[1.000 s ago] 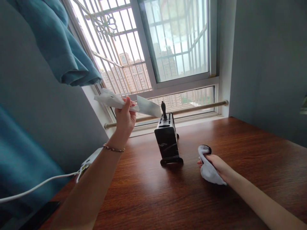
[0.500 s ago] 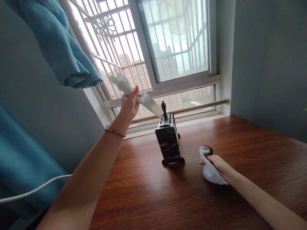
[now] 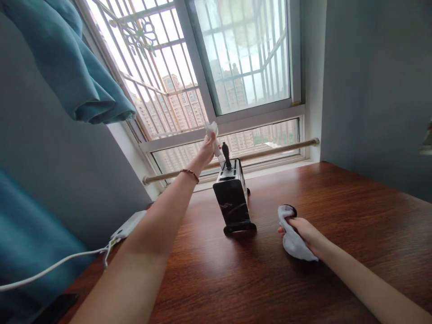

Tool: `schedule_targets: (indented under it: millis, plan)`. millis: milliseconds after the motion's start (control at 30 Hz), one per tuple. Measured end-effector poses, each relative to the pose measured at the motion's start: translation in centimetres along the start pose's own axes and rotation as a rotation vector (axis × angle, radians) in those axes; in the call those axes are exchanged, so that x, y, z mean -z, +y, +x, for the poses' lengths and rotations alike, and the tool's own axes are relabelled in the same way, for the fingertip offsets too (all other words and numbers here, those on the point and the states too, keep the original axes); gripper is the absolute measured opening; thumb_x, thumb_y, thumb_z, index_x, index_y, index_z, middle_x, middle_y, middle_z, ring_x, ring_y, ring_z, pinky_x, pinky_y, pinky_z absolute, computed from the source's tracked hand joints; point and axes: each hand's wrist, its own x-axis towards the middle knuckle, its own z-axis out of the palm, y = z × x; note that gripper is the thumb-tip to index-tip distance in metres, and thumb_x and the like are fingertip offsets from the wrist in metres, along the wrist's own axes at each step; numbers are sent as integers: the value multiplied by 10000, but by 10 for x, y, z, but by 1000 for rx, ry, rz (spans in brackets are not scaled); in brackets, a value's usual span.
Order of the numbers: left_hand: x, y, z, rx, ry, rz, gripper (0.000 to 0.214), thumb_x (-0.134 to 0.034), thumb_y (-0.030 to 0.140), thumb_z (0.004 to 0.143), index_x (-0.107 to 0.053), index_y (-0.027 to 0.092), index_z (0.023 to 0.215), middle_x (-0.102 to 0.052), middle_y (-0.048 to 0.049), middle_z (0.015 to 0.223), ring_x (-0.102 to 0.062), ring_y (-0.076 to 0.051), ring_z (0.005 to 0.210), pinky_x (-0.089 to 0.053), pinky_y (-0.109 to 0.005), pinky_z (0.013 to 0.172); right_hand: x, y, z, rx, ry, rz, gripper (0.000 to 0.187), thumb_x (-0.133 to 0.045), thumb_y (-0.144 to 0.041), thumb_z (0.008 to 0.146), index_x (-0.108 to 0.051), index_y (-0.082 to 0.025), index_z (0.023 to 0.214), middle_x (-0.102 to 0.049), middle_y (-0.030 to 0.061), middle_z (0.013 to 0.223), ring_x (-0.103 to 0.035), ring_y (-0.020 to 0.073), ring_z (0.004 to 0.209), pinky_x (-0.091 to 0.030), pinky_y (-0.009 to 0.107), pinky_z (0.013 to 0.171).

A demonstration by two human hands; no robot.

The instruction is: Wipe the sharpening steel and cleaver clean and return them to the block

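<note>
My left hand [image 3: 208,146] is closed round the pale handle of a knife, with crumpled white tissue [image 3: 212,128] sticking out above the fist. Only a short strip of the knife's blade [image 3: 221,161] shows; the rest is down in a slot of the black knife block [image 3: 232,202]. Beside it, a black-handled tool [image 3: 226,155] stands upright in the block. To the right, my right hand [image 3: 300,229] grips a white cloth [image 3: 295,245] low over the table. A black curved piece [image 3: 293,210] pokes out of the cloth; what it belongs to is hidden.
The brown wooden table [image 3: 270,279] reaches back to a barred window [image 3: 249,58]. A rail [image 3: 280,149] crosses behind the block. On the left are a blue curtain [image 3: 64,67], a white box [image 3: 130,225] and a white cable [image 3: 50,267].
My left hand has moved right and slightly down to the block, and most of the knife blade has slid into the slot. My right hand has stayed in place with the cloth.
</note>
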Motion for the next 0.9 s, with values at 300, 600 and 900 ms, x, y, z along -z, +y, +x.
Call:
schedule_targets:
  millis: [300, 600, 900]
  plan:
    - [17, -42, -18, 236, -37, 262, 311, -547, 448, 830, -568, 138, 848, -540, -8, 744, -529, -131, 723, -433, -322, 747, -3, -3, -1, -18, 14, 26, 187, -494, -222, 893, -566, -67, 816, -647, 124, 724, -597, 180, 538, -471, 272, 490]
    - [30, -34, -32, 308, -130, 307, 427, -596, 526, 758, -592, 179, 1007, -621, -56, 962, -562, -179, 859, -435, -363, 803, -5, -8, -6, -26, 33, 48, 196, -492, -250, 894, -561, -89, 805, -651, 136, 751, -598, 192, 535, -467, 292, 481]
    - [66, -57, -128, 340, 137, 290, 647, -253, 690, 827, -411, 220, 1243, -372, -119, 1413, -317, -241, 1334, -285, -421, 1057, -7, -15, -9, 296, 150, 277, 105, -465, -188, 858, -553, -131, 863, -620, 74, 842, -593, 158, 757, -480, 249, 643]
